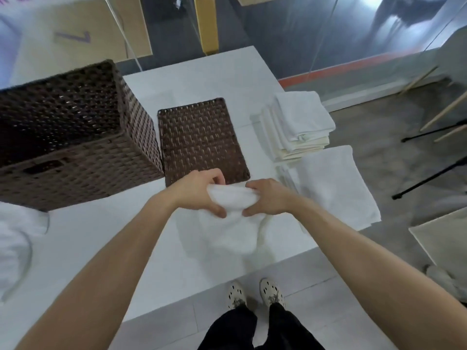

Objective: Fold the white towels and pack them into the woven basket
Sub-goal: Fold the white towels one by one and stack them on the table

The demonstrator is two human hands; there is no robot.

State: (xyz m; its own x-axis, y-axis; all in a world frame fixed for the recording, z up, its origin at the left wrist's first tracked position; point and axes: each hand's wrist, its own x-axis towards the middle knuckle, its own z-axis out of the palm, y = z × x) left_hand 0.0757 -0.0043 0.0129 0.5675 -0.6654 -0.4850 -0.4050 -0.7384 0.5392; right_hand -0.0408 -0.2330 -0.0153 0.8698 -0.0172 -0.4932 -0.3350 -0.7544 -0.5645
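My left hand [199, 192] and my right hand [265, 198] both grip the bunched top edge of a white towel [230, 223], which hangs down over the white table [101, 243] near its front edge. The brown woven basket [68, 132] stands open at the left of the table. Its flat woven lid [202, 140] lies beside it, just beyond my hands. A stack of folded white towels [298, 125] sits at the right, with an unfolded white towel [336, 185] spread in front of that stack.
More white cloth [17, 238] lies at the table's left edge. The table's front edge runs just above my shoes [255, 294]. Black tripod legs [429, 178] and wooden sticks [444, 109] stand on the floor to the right. A glass wall rises behind the table.
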